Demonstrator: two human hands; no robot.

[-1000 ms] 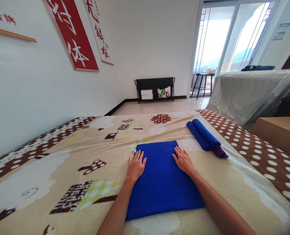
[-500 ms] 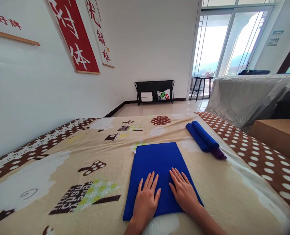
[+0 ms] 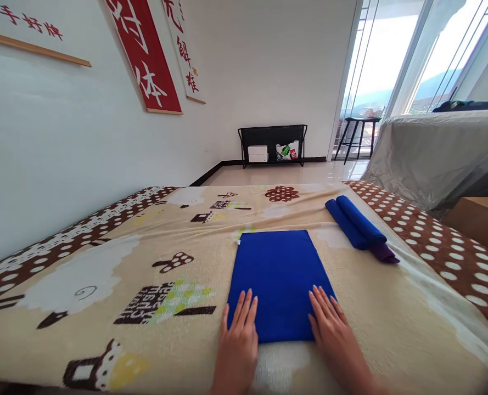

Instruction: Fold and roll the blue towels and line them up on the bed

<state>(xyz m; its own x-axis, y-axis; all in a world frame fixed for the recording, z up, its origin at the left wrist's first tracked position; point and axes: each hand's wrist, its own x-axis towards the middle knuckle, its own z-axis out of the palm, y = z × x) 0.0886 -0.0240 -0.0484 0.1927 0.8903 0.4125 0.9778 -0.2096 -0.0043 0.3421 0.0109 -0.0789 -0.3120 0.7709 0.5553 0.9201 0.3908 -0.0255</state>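
A folded blue cloth [image 3: 280, 274] lies flat on the patterned blanket [image 3: 202, 351], with a small white tag at its far left corner. On its near left corner rests my left hand [image 3: 239, 332], palm down with the fingers stretched out. My right hand [image 3: 332, 323] lies on the near right corner, fingers also extended. Neither hand grips anything. Farther off to the right, rolled blue cloth [image 3: 357, 222] sits beside a dark purple piece [image 3: 384, 253] that pokes out from under its near end.
Brown polka-dot borders run along the blanket's sides. A white wall stands at the left. Beyond the far edge are a black rack [image 3: 272, 144] and a black stool [image 3: 358, 140]. At the right are a sheet-covered piece [image 3: 445, 151] and a cardboard box [image 3: 482, 222].
My hands have moved apart and back toward the near corners of the folded cloth. The camera view has shifted, so the scene sits farther right.
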